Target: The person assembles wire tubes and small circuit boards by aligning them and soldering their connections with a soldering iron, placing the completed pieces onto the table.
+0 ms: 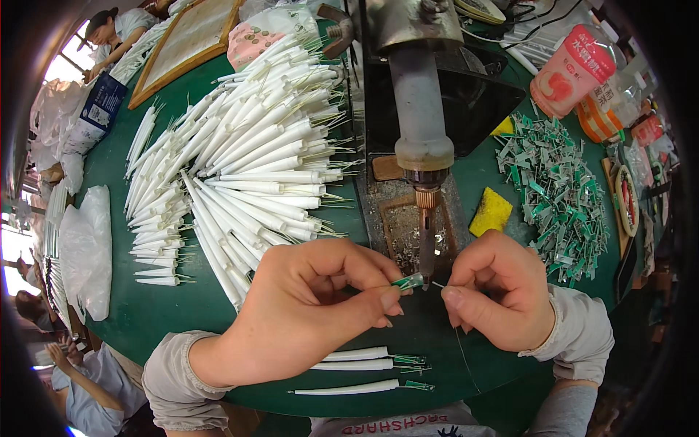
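My left hand (306,306) is closed in a pinch on a small green circuit board (409,282), held at the tip of an upright soldering iron (427,247). Across from it, my right hand (502,295) pinches a thin solder wire (464,357). Its short end points at the iron's tip, and its tail hangs down below my fingers. Whether the left fingers also grip a lead cannot be made out. Below my hands lie several slim white tubes (346,388) with green boards on their right ends.
A large heap of white tubes (255,153) with thin wire leads covers the left side. Loose green boards (557,197) are piled at right, beside a yellow sponge (491,211). A pink-labelled bottle (571,71) stands behind them. Other people sit at far left.
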Tool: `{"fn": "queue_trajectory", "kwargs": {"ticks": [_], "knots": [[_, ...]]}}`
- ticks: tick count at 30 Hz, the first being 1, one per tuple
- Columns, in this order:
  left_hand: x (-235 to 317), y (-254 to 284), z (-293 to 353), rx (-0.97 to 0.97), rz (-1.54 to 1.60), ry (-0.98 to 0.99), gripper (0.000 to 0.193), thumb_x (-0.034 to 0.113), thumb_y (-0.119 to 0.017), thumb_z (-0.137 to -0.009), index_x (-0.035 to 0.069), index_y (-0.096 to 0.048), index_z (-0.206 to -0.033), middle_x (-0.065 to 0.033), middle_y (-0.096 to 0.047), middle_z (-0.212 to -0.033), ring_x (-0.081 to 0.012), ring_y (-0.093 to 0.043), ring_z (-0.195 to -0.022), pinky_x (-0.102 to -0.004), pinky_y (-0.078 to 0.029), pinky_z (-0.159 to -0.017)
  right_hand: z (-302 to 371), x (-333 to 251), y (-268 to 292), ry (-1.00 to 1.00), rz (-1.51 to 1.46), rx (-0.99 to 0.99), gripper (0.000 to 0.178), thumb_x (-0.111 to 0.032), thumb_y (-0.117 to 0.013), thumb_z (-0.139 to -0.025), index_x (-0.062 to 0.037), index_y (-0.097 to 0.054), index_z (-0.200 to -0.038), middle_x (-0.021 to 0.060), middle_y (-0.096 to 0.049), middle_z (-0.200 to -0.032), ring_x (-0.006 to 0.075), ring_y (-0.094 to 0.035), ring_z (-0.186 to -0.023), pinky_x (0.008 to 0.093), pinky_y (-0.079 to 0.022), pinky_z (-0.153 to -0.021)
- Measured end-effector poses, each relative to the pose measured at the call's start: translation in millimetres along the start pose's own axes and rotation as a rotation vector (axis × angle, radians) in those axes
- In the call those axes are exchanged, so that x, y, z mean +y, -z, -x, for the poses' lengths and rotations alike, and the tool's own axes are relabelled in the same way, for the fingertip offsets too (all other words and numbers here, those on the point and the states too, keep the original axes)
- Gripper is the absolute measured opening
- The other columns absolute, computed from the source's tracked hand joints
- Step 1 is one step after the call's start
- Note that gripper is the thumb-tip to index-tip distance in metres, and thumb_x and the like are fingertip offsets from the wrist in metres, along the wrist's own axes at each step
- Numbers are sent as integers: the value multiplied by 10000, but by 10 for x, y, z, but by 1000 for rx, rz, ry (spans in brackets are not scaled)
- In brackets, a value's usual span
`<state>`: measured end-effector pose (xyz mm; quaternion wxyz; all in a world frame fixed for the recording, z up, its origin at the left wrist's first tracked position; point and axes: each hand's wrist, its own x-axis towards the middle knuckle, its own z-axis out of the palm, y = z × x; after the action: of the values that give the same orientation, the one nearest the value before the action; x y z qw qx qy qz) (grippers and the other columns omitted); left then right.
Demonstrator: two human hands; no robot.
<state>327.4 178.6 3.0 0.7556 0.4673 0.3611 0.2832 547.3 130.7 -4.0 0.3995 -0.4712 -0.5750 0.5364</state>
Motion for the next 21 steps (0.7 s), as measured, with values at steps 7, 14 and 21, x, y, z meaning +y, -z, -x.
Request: {"fn": "queue_trajectory", "kwargs": {"ticks": [7,14,21], "knots": [[-44,2,4,19,-41,25,31,-84,-616,-836,-77,-591,-852,-173,-614,-968,-180,-662,-801,-249,-563,-683,22,-95,62,53,400,-297,154,-110,-645,-836,-67,-497,-839,62,-527,-552,235,-569,-468,323,-423,-427],[-98,14,49,-16,-164,91,12,-79,-610,-843,-73,-603,-851,-162,-609,-973,-160,-655,-792,-231,-549,-695,-112,-25,462,225,1351,318,143,-94,-641,-757,-55,-505,-777,129,-544,-572,327,-586,-529,425,-451,-448],[-106,-18,40,-51,-220,92,12,-72,-610,-848,-61,-612,-851,-162,-604,-1000,-140,-647,-814,-218,-541,-705,-265,228,809,88,1522,407,188,-119,-682,-739,-32,-520,-778,171,-584,-599,376,-604,-583,454,-482,-533]]}}
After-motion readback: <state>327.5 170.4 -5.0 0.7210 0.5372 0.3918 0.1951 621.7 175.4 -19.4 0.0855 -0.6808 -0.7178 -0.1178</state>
